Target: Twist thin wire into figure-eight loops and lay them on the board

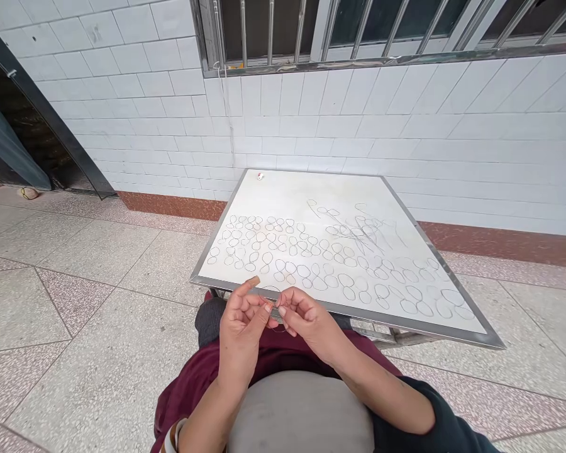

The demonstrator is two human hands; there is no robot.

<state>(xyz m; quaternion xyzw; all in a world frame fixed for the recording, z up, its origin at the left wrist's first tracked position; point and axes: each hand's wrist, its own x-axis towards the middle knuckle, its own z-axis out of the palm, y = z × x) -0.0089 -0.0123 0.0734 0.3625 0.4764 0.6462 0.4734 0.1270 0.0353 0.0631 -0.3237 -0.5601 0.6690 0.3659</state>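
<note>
My left hand (244, 321) and my right hand (306, 319) meet above my lap, at the near edge of the white table (287, 195). Thumb and forefinger of each hand are pinched, their tips close together. Between them is something thin and dark, too small to make out, perhaps a wire loop. The little finger of my left hand stands away from the others. Across the tabletop lie many thin dark rings (345, 279), mostly in joined pairs. A tangle of thin dark strands (358, 233) lies toward the right rear.
A small white and red item (260, 177) rests at the table's far left corner. Behind the table stands a white tiled wall (170, 126) with a barred window (358, 31). A dark doorway (33, 126) opens at the left. Speckled tiles (99, 314) cover the floor.
</note>
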